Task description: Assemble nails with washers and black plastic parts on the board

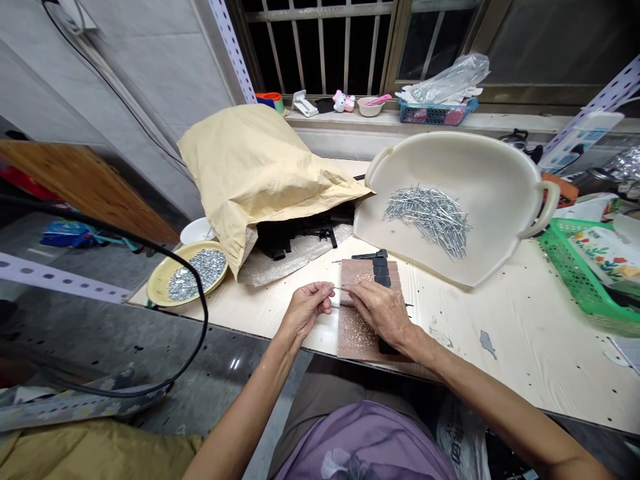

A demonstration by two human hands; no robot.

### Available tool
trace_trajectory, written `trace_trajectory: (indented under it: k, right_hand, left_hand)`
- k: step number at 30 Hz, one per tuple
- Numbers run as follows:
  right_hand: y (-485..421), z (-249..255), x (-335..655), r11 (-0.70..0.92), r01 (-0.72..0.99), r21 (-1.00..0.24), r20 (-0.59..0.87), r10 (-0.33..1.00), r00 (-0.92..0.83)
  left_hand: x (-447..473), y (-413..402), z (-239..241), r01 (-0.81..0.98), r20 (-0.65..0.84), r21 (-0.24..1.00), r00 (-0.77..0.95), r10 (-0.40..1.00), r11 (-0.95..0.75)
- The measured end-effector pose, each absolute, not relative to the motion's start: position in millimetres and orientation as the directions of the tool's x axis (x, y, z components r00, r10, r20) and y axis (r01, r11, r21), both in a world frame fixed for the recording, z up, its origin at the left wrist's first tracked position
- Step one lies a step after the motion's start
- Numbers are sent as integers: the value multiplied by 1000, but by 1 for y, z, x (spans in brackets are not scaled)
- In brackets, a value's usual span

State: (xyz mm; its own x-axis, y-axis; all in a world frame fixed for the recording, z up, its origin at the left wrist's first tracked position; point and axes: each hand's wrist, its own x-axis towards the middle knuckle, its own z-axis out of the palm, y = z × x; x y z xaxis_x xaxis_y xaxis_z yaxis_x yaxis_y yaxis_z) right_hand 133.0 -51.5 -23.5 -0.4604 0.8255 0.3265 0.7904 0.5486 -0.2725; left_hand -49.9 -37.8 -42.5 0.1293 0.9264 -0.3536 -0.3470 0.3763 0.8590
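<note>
A thin metal pin (341, 289) spans the gap between my fingertips, above the left edge of a brown board (354, 337). My left hand (306, 310) pinches its left end; whether a tiny part sits there too, I cannot tell. At the other end, my right hand (383, 312) is closed on the pin, its palm over the board. Flat black plastic pieces (381, 271) lie in a row along the board, partly hidden under the right hand. Pale crumbs are scattered across the board's surface.
Many similar pins (431, 217) lie in a big white scoop (500, 173). A yellow bowl (155, 283) holds small metal parts. Black pieces show in the mouth of a beige bag (260, 160). A green basket (565, 267) stands right; a black cable (203, 320) loops at left.
</note>
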Motion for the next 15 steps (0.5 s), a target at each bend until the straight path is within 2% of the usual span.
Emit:
trace_trajectory:
  k: [8, 15]
  right_hand:
    - [-52, -29, 137, 529, 813, -243, 329, 834, -444]
    - [-51, -26, 137, 538, 837, -104, 357, 805, -473]
  left_hand:
    - [-46, -38, -44, -269, -351, 887, 135, 926, 375]
    - [-48, -38, -48, -164, -328, 923, 131, 935, 347]
